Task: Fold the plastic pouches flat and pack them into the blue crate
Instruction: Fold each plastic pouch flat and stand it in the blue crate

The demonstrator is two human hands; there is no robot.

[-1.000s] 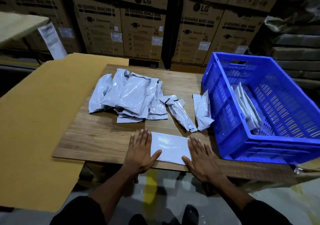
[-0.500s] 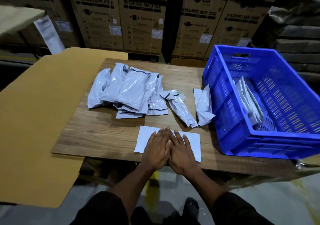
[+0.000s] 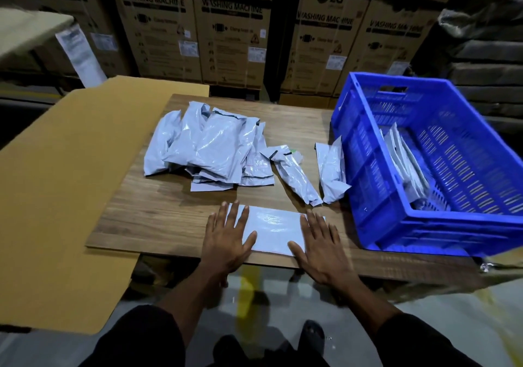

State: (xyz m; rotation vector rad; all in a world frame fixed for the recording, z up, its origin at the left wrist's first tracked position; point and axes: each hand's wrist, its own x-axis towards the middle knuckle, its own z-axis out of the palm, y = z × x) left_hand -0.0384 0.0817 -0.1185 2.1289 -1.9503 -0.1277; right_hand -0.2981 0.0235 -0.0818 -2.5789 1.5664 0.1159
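A flat white plastic pouch lies at the near edge of the wooden table. My left hand presses its left end with straight, spread fingers. My right hand presses its right end the same way. Behind them sits a pile of crumpled grey pouches. Two more crumpled pouches lie between the pile and the blue crate. The crate stands at the right and holds several folded pouches leaning against its left wall.
A large sheet of brown cardboard covers the left side, partly under the table. Stacked washing machine cartons form a wall behind the table. Dark stacked sacks stand at the far right. My shoes show on the floor below.
My hands were together at the middle of the flat pouch half a second ago; they have slid apart to its two ends, smoothing it.
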